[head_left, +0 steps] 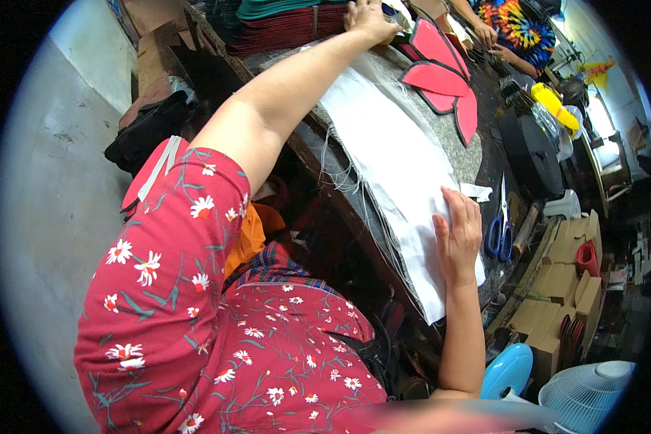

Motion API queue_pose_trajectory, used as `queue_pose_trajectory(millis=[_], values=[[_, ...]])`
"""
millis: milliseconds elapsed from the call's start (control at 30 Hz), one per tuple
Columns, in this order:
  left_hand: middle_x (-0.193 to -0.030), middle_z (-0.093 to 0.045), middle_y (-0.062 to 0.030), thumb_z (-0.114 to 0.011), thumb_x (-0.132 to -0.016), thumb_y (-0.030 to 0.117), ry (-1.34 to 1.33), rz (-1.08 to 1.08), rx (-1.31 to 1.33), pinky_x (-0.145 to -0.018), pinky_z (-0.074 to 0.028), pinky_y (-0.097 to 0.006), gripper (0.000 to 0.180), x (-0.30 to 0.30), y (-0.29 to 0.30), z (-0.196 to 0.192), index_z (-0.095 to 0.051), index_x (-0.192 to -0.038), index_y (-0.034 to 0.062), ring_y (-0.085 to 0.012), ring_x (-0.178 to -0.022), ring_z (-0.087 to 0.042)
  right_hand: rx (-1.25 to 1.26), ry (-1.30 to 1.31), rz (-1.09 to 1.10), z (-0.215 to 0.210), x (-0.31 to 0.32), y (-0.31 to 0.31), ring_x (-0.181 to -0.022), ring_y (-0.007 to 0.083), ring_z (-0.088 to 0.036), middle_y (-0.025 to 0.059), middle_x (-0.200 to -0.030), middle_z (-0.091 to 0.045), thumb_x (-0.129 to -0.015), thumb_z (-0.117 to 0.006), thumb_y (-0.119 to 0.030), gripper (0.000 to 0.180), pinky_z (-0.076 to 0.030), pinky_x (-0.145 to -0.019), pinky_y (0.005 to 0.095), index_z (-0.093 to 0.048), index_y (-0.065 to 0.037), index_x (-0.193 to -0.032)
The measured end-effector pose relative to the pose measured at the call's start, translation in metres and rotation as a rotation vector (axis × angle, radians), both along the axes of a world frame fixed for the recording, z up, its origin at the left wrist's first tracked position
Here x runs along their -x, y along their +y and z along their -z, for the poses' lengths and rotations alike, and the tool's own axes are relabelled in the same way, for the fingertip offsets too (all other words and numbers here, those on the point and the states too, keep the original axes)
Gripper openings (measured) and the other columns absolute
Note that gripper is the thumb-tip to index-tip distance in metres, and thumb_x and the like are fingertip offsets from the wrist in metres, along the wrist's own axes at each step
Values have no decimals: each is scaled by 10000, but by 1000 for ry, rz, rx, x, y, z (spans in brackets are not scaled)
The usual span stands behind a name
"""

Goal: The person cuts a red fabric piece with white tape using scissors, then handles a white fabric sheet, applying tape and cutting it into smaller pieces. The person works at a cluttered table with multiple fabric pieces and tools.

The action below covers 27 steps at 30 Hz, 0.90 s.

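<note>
R hand (459, 235) lies flat nr the lower end of a long strip of white cloth (383, 145), fingers close together, thumb spread out to one side, not gripping anything. Cloth runs up the surface (493, 277) at a slant, w/ loose threads along its L edge, partly on a grey speckled sheet (471, 155). L hand (369, 20) is stretched far up to the top edge, next to a stack of dk red & green sheets (289, 29); fingertips partly cut off, so can't tell if it holds anything. Pink petal-shaped pcs w/ blk edges (466, 116) lie just R of the cloth's upper part. Scissors w/ blue handles (499, 235) are nr the R hand, on its R side, blades pointing up; a small white scrap (476, 192) sits just above that hand's fingertips. Co-worker's hands (486, 34) are at the top R, by a multicoloured shirt (517, 25). Cardboard boxes (557, 278) & a fan (589, 390) are lower R
</note>
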<state>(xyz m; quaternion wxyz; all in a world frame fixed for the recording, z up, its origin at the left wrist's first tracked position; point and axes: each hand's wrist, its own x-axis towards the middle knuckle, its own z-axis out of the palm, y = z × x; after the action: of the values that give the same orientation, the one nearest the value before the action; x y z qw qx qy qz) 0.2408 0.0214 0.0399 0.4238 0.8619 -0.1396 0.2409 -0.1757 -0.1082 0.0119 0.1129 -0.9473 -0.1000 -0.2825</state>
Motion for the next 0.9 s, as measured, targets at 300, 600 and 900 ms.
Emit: queue_pose_trajectory(millis=[300,600,900], values=[[-1240,-499,-210,-779,-641,332,-48,261,139,-991,-461,-428,718,-6,6,0,-483,-1240,72,-362,-1207,-505,13,-23,7,0,-1,0,-1066,307,-581,118,-1141,-631,-978,-538,-397,399,-453,-921,412,-609,-82,-1214],[-1174,-483,-131,-885,-651,189,-346,581,781,-931,-467,-354,836,102,42,-49,-355,-1284,58,-228,-1114,-535,-221,90,-60,2,3,-16,-1118,322,-585,145,-1217,-624,-909,-637,-431,520,-438,-1005,417,-587,-62,-1272],[-975,-655,-168,-915,-615,285,139,1002,638,-855,-525,-317,590,263,22,-24,-665,-1008,-78,-203,-924,-651,-822,225,-179,-44,-5,-34,-1295,252,-478,172,-1401,-494,-784,-809,-447,940,-399,-1070,390,-347,1,-1470]])
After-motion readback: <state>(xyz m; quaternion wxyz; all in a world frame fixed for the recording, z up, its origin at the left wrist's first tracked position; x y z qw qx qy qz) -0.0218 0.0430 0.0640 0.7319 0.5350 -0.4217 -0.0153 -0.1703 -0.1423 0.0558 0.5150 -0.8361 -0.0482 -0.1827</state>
